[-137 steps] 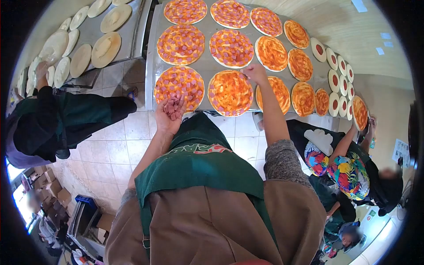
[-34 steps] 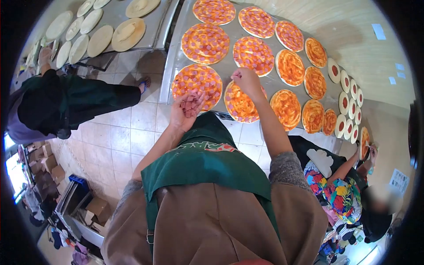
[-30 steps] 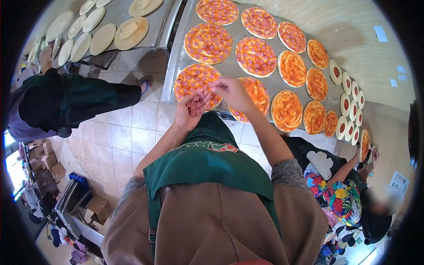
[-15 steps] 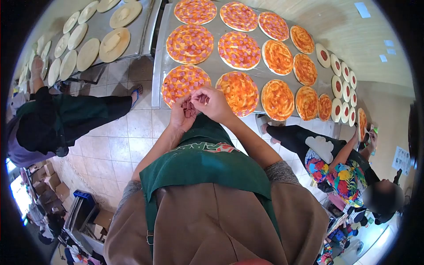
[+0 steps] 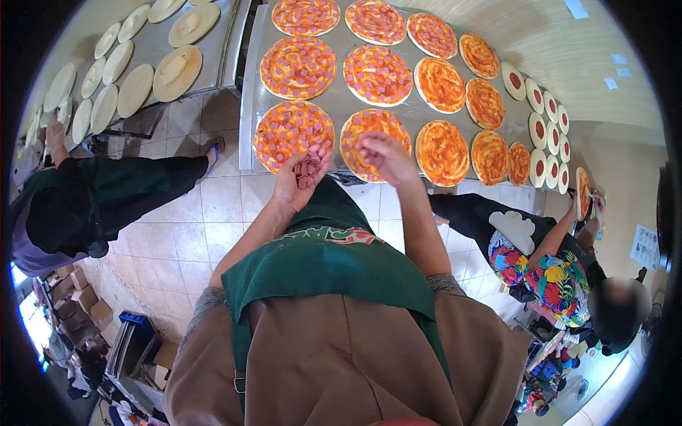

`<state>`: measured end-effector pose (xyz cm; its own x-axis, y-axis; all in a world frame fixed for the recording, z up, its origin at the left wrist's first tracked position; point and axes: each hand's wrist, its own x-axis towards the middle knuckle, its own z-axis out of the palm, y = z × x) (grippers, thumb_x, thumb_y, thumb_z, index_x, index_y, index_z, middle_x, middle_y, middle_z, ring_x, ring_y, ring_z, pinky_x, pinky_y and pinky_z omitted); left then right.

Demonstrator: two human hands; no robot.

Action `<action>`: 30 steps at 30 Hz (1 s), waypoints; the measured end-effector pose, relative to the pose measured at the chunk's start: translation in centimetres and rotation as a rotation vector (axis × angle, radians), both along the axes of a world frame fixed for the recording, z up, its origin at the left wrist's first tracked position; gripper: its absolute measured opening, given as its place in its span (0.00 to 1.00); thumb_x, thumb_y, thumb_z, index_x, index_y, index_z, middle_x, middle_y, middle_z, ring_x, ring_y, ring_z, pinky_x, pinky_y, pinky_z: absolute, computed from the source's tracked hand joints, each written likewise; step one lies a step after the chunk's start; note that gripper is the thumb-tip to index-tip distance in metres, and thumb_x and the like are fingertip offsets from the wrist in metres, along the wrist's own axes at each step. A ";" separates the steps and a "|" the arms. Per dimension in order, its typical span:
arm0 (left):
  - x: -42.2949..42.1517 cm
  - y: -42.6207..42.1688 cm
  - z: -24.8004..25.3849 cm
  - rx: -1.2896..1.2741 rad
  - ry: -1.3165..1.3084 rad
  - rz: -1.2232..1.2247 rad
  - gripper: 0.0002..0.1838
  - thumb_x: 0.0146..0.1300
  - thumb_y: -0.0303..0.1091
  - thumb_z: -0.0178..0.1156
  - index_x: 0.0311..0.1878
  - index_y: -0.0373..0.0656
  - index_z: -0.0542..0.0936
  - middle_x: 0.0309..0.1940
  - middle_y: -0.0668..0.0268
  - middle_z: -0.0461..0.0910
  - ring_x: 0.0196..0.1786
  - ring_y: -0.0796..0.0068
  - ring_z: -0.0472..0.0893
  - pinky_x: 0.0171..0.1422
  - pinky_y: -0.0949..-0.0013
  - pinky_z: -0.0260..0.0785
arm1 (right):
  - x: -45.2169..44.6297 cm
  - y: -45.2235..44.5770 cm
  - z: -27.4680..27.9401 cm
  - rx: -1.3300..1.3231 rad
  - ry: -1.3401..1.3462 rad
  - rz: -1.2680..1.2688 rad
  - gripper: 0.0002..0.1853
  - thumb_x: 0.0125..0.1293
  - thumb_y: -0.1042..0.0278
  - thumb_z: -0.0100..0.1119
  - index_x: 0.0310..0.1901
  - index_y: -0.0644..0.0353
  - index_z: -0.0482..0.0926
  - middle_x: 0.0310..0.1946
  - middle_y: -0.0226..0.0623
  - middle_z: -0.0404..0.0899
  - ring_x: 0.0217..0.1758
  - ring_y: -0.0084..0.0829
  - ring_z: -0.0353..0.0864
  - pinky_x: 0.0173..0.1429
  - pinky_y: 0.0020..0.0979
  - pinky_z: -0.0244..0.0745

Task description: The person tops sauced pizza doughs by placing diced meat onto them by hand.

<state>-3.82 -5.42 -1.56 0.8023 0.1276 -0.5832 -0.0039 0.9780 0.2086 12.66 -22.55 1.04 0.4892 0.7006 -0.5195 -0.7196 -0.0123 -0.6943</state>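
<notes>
**Your left hand [image 5: 290,187] is cupping ham cubes [image 5: 308,172]; your right hand [image 5: 384,153] is hovering over a part-topped pizza [image 5: 368,122]**

You are facing a metal table [image 5: 250,92], its near edge running just beyond your apron [image 5: 330,266]. The front row is reaching that edge, so only thin strips of bare metal are showing between rounds. Your left fingers are curling around the cubes, overlapping the rim of a ham-dotted pizza [image 5: 293,131]. Your right fingers are bending inward; their tips are blurring, so I cannot tell whether they are gripping anything.

On your left, tiled floor [image 5: 202,202] is separating you from a co-worker [image 5: 53,213], who is reaching toward dough rounds [image 5: 136,90] on a second table [image 5: 214,55]. On your right, sauced pizzas [image 5: 442,153] and small red-centred rounds [image 5: 538,131] are crowding the surface. Beyond them, another person [image 5: 561,284], in floral print, is holding a tilted pizza [image 5: 583,193].
</notes>
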 end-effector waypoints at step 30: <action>-1.9 1.5 -0.4 -0.035 0.020 0.101 0.19 0.69 0.35 0.46 0.56 0.31 0.71 0.53 0.52 0.77 0.61 0.61 0.75 0.68 0.60 0.66 | 1.4 -2.8 -8.6 -0.364 -0.478 -0.028 0.08 0.60 0.74 0.60 0.38 0.69 0.80 0.31 0.40 0.81 0.33 0.30 0.84 0.38 0.27 0.82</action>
<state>-5.69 -3.97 -1.99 0.7744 0.1864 -0.6047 -0.0986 0.9795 0.1757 14.05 -25.34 -7.53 0.7435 0.5026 -0.4412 -0.3320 -0.2952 -0.8959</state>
